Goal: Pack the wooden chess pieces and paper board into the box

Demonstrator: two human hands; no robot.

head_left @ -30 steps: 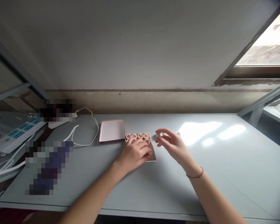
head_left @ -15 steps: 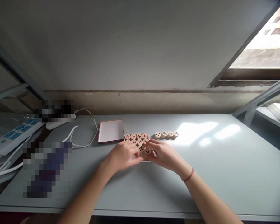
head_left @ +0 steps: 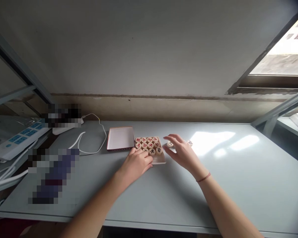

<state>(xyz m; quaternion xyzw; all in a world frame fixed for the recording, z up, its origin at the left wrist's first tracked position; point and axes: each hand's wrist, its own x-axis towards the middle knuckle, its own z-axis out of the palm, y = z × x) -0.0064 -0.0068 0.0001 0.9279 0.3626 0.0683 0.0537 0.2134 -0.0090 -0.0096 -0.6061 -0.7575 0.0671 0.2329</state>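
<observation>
A shallow box (head_left: 162, 159) holds rows of round wooden pieces (head_left: 151, 144), with red characters at the back and black ones in front. My left hand (head_left: 138, 162) is closed on the box's front left edge and covers part of the front row. To the right of the box, my right hand (head_left: 181, 150) is open, thumb and fingers apart, just over a row of loose pieces. One loose piece (head_left: 170, 143) shows between its fingers and thumb, and another (head_left: 190, 143) shows beyond the hand; the middle of that row is hidden.
The open box lid (head_left: 120, 138) lies left of the box. A white cable (head_left: 90, 153) curls on the grey table (head_left: 238, 188). Power strips (head_left: 22, 137) stand at the far left, near a blurred-out dark object (head_left: 55, 177). A wall runs behind the table.
My right hand has left the box and moved right to the loose row, opening its fingers. My left hand remains at the box. The black-marked piece at the right now sits in the row.
</observation>
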